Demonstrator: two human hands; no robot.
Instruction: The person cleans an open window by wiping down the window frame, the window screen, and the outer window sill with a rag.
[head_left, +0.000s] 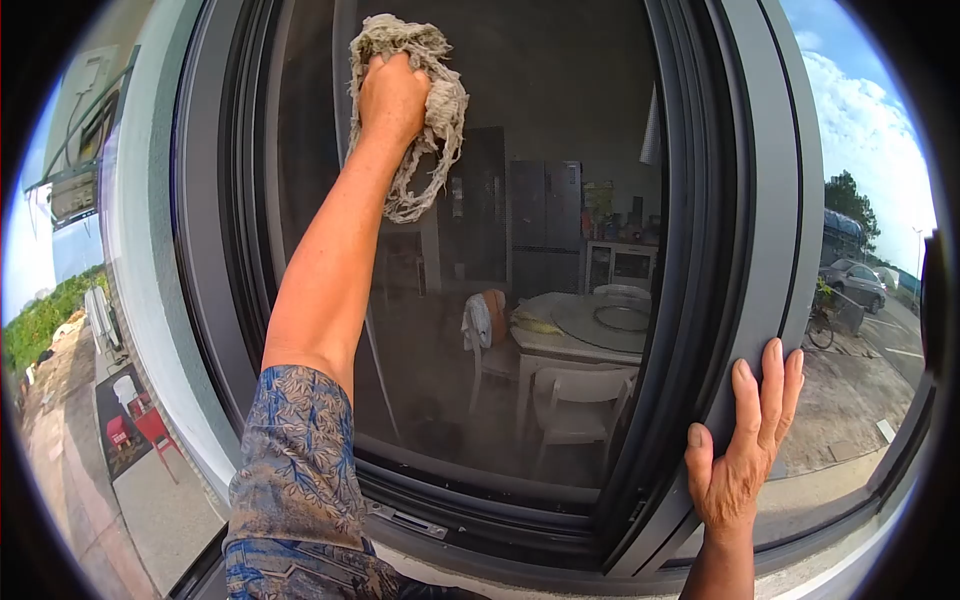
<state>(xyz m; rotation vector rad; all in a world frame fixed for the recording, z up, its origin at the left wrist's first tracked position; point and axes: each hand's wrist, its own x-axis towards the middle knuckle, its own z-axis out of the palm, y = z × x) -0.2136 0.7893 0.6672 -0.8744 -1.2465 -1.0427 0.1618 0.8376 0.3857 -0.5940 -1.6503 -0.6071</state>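
My left hand (pixel 395 95) is closed around a grey, frayed rag (pixel 440 110) and presses it to the upper part of a dark window pane (pixel 560 90). Loose loops of the rag hang below my fist, and my fingertips are hidden in the cloth. On the right, my right hand (pixel 745 450) lies against the grey metal window frame (pixel 775 200), fingers pointing up and slightly apart, thumb toward the pane. Nothing is held in it. A patterned blue and brown sleeve (pixel 300 460) covers my left upper arm.
Through the pane show a dining table (pixel 590 340), white chairs (pixel 580 405) and a fridge (pixel 545 205). Black frame tracks (pixel 710 250) border the pane. A red chair (pixel 157 430) stands outside at lower left; a parked car (pixel 855 282) is at right.
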